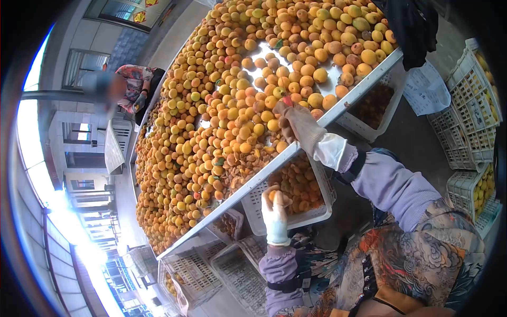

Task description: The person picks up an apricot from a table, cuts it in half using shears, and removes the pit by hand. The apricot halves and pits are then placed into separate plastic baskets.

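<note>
My left hand (275,216), in a pale glove, is closed around an apricot (281,198) above a white crate (331,198) of apricot halves. Higher up, at the metal table's edge (317,129), my right hand (300,126) wears a brown glove. Its fingers are wrapped around a small tool with a red handle (287,100), whose working end I cannot make out among the fruit. A large heap of whole apricots (227,90) covers much of the table. Split apricot pieces (245,166) lie near its edge between my hands.
Another crate (388,113) with dark contents stands below the table. Stacked crates of fruit (467,111) are at the right, beside a hanging written sheet (426,89). Dark cloth (409,29) hangs over the table corner. A person (134,87) sits across the table. More crates (193,264) stand lower left.
</note>
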Demonstrator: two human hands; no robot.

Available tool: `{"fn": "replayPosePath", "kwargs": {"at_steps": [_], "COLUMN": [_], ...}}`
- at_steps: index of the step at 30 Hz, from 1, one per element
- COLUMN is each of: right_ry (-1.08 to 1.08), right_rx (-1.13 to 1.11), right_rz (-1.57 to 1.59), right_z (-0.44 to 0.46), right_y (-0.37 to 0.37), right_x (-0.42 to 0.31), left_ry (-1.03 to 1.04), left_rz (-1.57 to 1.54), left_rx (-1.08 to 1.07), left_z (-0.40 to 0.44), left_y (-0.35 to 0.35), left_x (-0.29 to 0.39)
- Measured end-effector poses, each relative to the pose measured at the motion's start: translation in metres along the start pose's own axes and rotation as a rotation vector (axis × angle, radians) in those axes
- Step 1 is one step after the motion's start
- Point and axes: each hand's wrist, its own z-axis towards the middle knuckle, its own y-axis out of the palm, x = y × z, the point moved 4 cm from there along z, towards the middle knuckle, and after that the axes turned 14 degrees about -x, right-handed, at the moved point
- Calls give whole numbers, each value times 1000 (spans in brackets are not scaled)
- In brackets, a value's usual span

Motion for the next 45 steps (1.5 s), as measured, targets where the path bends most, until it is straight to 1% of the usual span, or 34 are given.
{"fn": "replayPosePath", "kwargs": {"at_steps": [1, 2, 3, 5, 6, 7, 9, 11, 12, 13, 15, 16, 17, 19, 20, 21, 23, 24, 25, 27, 28, 30, 31, 33, 35, 37, 38, 39, 41, 42, 44, 45], "right_ry": [32, 64, 64, -44, -49, -48, -56, -59, -92, -124, -147, -152, -157, -127, -117, -109, -109, -96, -85, -71, -64, -75, -85, -29, -11, -30, 2, -5, 32, 34, 54, 70], "right_rx": [15, 32, 31, 57, 32, 35, 71, 112, 110, 109, 108, 93, 78, 89, 90, 92, 102, 80, 58, 78, 46, 1, -1, 15, 24, 17, 5, -4, 7, 6, -28, -52], "right_rz": [-87, -172, -169, -158, -108, -107, 104, 152, 168, 184, 166, 173, 182, 198, 190, 181, 179, 187, 195, 190, 188, 187, 184, 170, 161, 139, 148, 146, 107, 107, 62, 37], "right_z": [-3, -7, -9, -12, -9, -7, -8, -9, -9, -9, -9, -9, -10, -10, -11, -12, -17, -19, -21, -25, -23, -20, -19, -23, -20, -19, -20, -20, -23, -24, -25, -26], "right_y": [-1, -2, -3, -9, -13, -18, -21, -24, -25, -28, -31, -31, -31, -31, -30, -28, -26, -24, -21, -21, -22, -21, -23, -20, -21, -22, -18, -16, -15, -15, -13, -10], "right_x": [-4, -7, -11, -21, -24, -26, -37, -44, -48, -51, -55, -56, -57, -58, -58, -60, -63, -64, -64, -60, -57, -52, -51, -52, -46, -43, -46, -47, -46, -45, -42, -40], "left_ry": [-49, 60, 60, 266, 243, 295, 323, 329, 366, 350, 410, 387, 392, 63, -125, -124, -30, 9, 15, 226, 223, 125, 135, -48, -74, 25, 128, 67, 202, 199, 264, 318], "left_rz": [371, 642, 645, 895, 784, 719, 728, 764, 796, 766, 963, 1083, 1080, 1468, 1452, 1450, 1490, 1489, 1414, 1399, 1397, 1516, 1514, 1491, 1472, 1424, 1372, 1330, 1312, 1312, 800, 536], "left_rx": [18, 43, 43, 150, 177, 186, 162, 113, 122, 116, 101, 94, 90, 146, 76, 75, 165, 256, 304, 202, 204, 101, 103, 86, 79, 78, 111, 85, 143, 145, 163, 103], "left_z": [-2, -4, 0, 10, 21, 35, 66, 100, 117, 134, 158, 170, 180, 202, 213, 216, 219, 215, 216, 221, 226, 241, 246, 253, 254, 250, 248, 247, 237, 232, 217, 207], "left_y": [-2, 0, -6, -18, -15, -13, 1, 14, 18, 21, 36, 40, 43, 40, 37, 38, 42, 49, 51, 61, 60, 62, 61, 60, 57, 55, 51, 48, 47, 45, 32, 28], "left_x": [2, 16, 17, 29, 45, 52, 71, 75, 72, 66, 71, 73, 73, 60, 53, 49, 45, 55, 60, 72, 69, 63, 62, 61, 64, 65, 61, 57, 59, 61, 66, 68]}}
